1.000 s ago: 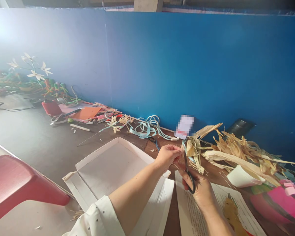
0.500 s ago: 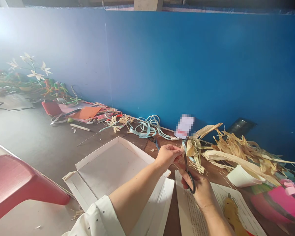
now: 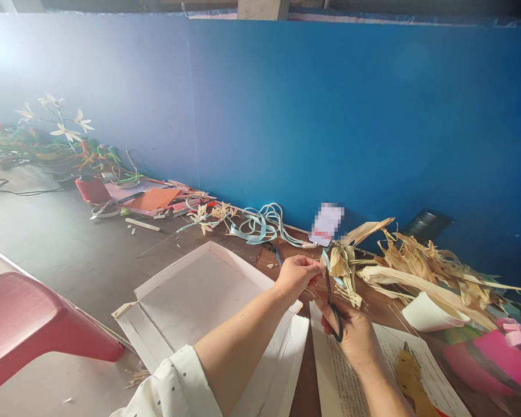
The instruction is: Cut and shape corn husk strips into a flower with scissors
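My left hand [image 3: 298,273] is closed in a pinch on a small pale piece of corn husk [image 3: 323,263], mostly hidden by the fingertips. My right hand [image 3: 351,330] grips dark-handled scissors [image 3: 337,324], their blades pointing up and away beside the left fingertips. Just right of the blades lies a bunch of dry corn husk [image 3: 342,263] in strips. Under my right forearm a printed sheet [image 3: 334,359] lies on the table, with a yellow-brown glue gun [image 3: 410,379] on it.
A shallow white cardboard box [image 3: 200,284] lies left of my arms. More dry husks [image 3: 429,260], a white cup [image 3: 434,313] and a pink object [image 3: 490,359] are at right. Coiled pale-blue cord [image 3: 260,226] and husk flowers [image 3: 202,219] lie along the blue wall. A red chair [image 3: 30,313] stands left.
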The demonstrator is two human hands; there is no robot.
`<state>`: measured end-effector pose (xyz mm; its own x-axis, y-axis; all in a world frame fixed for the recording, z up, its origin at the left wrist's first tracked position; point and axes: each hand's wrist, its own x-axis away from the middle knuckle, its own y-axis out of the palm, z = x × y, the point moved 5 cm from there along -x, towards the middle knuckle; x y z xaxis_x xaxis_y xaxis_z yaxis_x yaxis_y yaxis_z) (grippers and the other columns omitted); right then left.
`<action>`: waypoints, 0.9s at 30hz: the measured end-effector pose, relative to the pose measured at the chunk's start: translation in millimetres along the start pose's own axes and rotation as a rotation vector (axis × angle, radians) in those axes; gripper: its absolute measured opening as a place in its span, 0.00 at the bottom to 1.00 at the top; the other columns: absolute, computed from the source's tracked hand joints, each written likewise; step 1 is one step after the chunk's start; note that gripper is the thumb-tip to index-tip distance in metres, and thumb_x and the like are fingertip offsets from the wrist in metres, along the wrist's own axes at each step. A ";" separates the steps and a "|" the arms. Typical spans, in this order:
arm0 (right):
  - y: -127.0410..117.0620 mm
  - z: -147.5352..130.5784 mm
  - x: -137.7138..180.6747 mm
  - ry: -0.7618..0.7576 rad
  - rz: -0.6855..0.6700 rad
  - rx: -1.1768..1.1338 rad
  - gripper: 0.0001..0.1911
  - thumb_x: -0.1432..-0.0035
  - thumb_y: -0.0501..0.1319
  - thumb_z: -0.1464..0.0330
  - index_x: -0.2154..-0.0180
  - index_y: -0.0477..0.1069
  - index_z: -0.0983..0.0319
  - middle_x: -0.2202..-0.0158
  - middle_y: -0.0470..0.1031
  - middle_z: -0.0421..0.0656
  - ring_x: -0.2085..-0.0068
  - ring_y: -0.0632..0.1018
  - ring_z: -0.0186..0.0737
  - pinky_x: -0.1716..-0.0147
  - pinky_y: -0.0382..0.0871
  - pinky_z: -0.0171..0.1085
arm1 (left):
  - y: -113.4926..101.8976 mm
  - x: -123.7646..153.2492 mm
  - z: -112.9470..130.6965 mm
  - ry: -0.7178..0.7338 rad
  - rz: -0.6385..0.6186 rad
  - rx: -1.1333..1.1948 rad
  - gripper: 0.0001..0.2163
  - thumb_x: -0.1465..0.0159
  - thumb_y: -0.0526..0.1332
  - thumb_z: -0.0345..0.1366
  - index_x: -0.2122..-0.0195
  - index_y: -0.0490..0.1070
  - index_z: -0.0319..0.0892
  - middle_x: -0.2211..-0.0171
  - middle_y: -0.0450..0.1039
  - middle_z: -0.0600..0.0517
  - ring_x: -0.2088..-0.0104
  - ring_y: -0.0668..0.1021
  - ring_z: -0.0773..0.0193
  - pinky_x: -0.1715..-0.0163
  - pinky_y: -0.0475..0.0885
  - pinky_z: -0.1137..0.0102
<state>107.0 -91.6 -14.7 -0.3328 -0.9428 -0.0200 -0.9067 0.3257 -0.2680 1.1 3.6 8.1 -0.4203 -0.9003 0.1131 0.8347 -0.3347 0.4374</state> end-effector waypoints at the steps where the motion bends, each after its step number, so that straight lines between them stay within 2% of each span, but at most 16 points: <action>1: 0.7 -2.5 1.8 0.007 0.006 -0.002 0.18 0.56 0.67 0.51 0.72 0.75 0.60 0.84 0.66 0.38 0.80 0.68 0.36 0.81 0.62 0.33 | 0.1 0.2 0.2 0.002 -0.003 0.006 0.11 0.50 0.67 0.38 0.77 0.68 0.36 0.80 0.67 0.55 0.82 0.64 0.77 0.81 0.59 0.78; 4: 1.9 -7.3 5.9 0.028 0.005 0.005 0.19 0.53 0.65 0.51 0.78 0.72 0.60 0.82 0.68 0.39 0.79 0.70 0.37 0.78 0.65 0.34 | 0.2 -0.2 0.0 0.000 -0.012 0.013 0.11 0.50 0.67 0.38 0.77 0.68 0.36 0.80 0.67 0.55 0.82 0.63 0.77 0.81 0.58 0.78; 7: 1.6 -7.5 6.3 0.025 -0.011 0.012 0.19 0.52 0.65 0.51 0.80 0.70 0.60 0.82 0.69 0.39 0.78 0.69 0.36 0.78 0.64 0.34 | -1.0 -1.8 -1.6 -0.002 -0.004 -0.005 0.11 0.50 0.68 0.38 0.77 0.68 0.37 0.80 0.67 0.55 0.82 0.64 0.76 0.81 0.59 0.78; 9: 0.5 -5.7 5.0 0.015 -0.018 0.028 0.19 0.52 0.65 0.52 0.79 0.71 0.60 0.82 0.68 0.39 0.79 0.69 0.35 0.79 0.62 0.33 | -1.7 -3.3 -2.9 0.006 -0.003 -0.019 0.11 0.50 0.67 0.38 0.77 0.69 0.37 0.80 0.67 0.54 0.82 0.65 0.76 0.81 0.60 0.78; 14: -1.6 0.8 0.3 0.020 -0.021 0.014 0.17 0.55 0.67 0.53 0.69 0.76 0.59 0.84 0.66 0.36 0.81 0.66 0.34 0.80 0.60 0.33 | -3.6 -5.8 -5.1 0.010 0.023 -0.054 0.09 0.49 0.66 0.37 0.76 0.69 0.37 0.80 0.68 0.54 0.82 0.66 0.74 0.81 0.62 0.77; 19: -1.0 -2.0 -2.0 0.038 -0.010 -0.001 0.19 0.61 0.69 0.51 0.73 0.76 0.59 0.86 0.65 0.37 0.83 0.65 0.35 0.83 0.59 0.34 | -4.0 -5.0 -2.9 -0.001 0.041 -0.065 0.09 0.48 0.66 0.36 0.76 0.69 0.36 0.79 0.69 0.53 0.81 0.67 0.75 0.82 0.63 0.78; 24: -0.7 -3.5 -1.8 0.003 -0.005 0.036 0.18 0.58 0.67 0.51 0.74 0.76 0.60 0.86 0.64 0.37 0.83 0.64 0.35 0.83 0.59 0.34 | -3.0 -3.4 -1.7 0.002 0.035 -0.052 0.09 0.49 0.67 0.36 0.77 0.69 0.37 0.80 0.68 0.54 0.82 0.66 0.75 0.82 0.62 0.78; 27: -0.7 0.5 -1.0 0.014 -0.011 0.021 0.18 0.56 0.67 0.51 0.73 0.76 0.60 0.84 0.67 0.38 0.81 0.67 0.36 0.81 0.61 0.34 | -2.3 -3.2 -1.9 0.007 0.019 -0.033 0.10 0.49 0.67 0.37 0.77 0.68 0.37 0.81 0.68 0.55 0.82 0.65 0.75 0.82 0.62 0.78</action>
<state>108.1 -90.9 -15.0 -0.3269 -0.9451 -0.0035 -0.9046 0.3140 -0.2882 1.2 6.7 5.1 -0.4018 -0.9084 0.1153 0.8537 -0.3261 0.4060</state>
